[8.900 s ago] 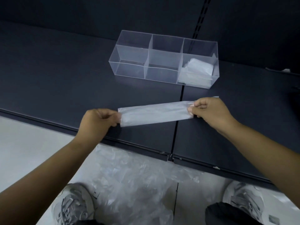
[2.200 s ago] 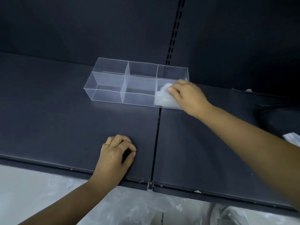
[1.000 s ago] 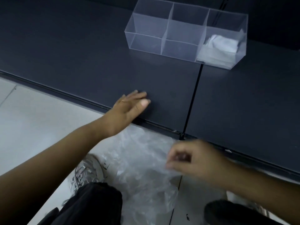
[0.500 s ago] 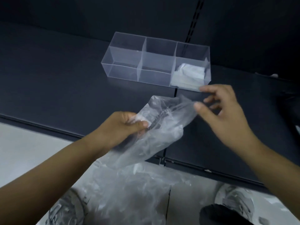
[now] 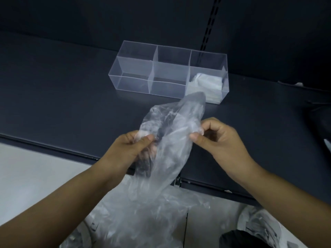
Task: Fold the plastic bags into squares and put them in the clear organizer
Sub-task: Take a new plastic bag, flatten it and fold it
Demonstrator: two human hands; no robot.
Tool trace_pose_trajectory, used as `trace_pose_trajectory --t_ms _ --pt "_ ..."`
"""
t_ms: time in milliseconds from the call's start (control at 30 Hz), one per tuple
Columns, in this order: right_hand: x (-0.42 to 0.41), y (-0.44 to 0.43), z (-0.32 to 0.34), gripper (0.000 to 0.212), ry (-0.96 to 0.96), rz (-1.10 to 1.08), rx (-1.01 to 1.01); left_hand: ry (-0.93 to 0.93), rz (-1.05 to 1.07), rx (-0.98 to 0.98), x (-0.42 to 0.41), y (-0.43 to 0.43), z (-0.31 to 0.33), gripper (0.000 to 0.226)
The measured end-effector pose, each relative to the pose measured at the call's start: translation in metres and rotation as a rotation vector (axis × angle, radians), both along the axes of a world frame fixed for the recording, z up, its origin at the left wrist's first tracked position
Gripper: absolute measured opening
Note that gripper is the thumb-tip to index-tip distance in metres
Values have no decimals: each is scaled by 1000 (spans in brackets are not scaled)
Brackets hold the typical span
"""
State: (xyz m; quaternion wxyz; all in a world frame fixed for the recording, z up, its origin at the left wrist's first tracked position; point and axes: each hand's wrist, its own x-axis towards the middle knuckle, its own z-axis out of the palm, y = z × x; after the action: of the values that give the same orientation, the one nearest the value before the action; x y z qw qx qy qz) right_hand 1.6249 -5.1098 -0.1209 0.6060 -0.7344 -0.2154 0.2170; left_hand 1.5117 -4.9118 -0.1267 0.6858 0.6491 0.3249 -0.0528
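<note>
While pinched, plastic bag (image 5: 172,140) crumpled, translucent.

In front of me runs a dark shelf (image 5: 71,97), made of two panels that meet at a seam. On it, toward the back, stands the clear organizer (image 5: 168,74) with three compartments; folded bags (image 5: 207,83) lie in the right one. Below the shelf edge, a heap of loose plastic bags (image 5: 143,221) lies on the pale floor (image 5: 35,176).

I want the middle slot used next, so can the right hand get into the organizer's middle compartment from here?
Probably yes: the middle compartment is open-topped with bare shelf before it, but the right hand is pinching the crumpled bag.
</note>
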Motion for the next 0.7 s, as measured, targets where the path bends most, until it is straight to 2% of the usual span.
trace_pose_trajectory --t_ms 167,200,233,267,333,400,433,500,600,700 --pt "14 -11 21 13 109 -63 181 38 373 -37 3 28 -5 14" --pt "15 -13 25 14 101 -71 191 36 412 23 3 32 -5 16" --pt "16 -13 29 14 87 -70 187 35 414 173 1 35 -4 27" --pt "16 -12 32 15 63 -60 169 -5 366 376 0 36 0 38" --pt "12 -6 38 15 14 -4 117 -243 115 743 4 31 21 49" --pt "5 3 43 15 -19 74 80 -421 -223 859 15 16 42 49" --pt "2 7 46 16 -35 112 67 -458 -335 845 21 8 48 48" --pt "0 12 53 18 -69 140 48 -489 -389 711 31 -8 57 37" --pt "4 10 61 31 -124 67 32 -530 -305 448 32 -12 61 19" --pt "8 3 66 51 -169 21 28 -558 -198 366 25 -3 60 23"
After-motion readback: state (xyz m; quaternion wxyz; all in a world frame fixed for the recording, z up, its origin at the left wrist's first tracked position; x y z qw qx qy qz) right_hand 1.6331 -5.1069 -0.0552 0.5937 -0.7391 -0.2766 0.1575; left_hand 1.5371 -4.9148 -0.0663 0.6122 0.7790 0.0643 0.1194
